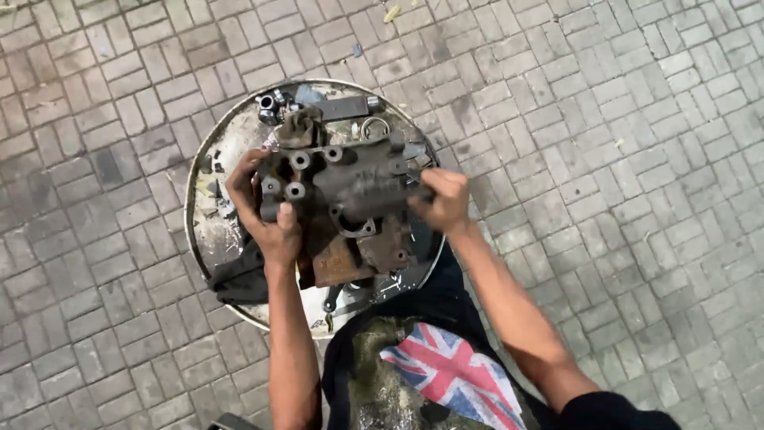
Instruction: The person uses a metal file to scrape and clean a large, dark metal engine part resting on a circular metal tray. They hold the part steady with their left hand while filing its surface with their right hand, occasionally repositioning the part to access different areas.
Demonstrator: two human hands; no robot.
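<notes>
both hands grip a grimy casting (342,191) over a round tray (208,159). the left hand (267,215) is curled tight round its ported end, the right hand (442,199) closed on the opposite side. beyond the fingers lie sockets (269,103) and a ring (374,126); a rusty plate (338,261) sits just below the casting.

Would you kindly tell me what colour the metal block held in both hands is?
The metal block is dark grey with rusty brown patches, seen in the head view.

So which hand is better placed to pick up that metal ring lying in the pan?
Probably the right hand: it grips the greasy metal casting at the edge nearest the metal ring, while the left hand cradles the opposite side.
</notes>
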